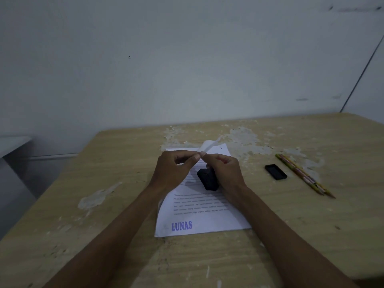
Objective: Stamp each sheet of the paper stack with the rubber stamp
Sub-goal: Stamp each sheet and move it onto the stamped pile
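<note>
Paper stack [199, 206] on the worn table [104, 194]: top sheet carries a blue "LUNAS" mark [181, 225] at its near corner, so at least one sheet is stamped; how many sheets remain cannot be told. Left hand [173, 170] and right hand [223, 170] both pinch a far corner of the sheet [207, 146], lifted off the pile. Rubber stamp [208, 180] stands on the paper under the right hand; no containers seen, only a small black lid or pad [276, 171] and pencils [304, 176] lying well to the right.

- The sheet [202, 206] at lower centre of the frame bears a blue-violet stamp mark [181, 226] reading "LUNAS", near its lower left corner.
- Above the mark run several lines of small printed text, upside down and too blurred to read.
</note>
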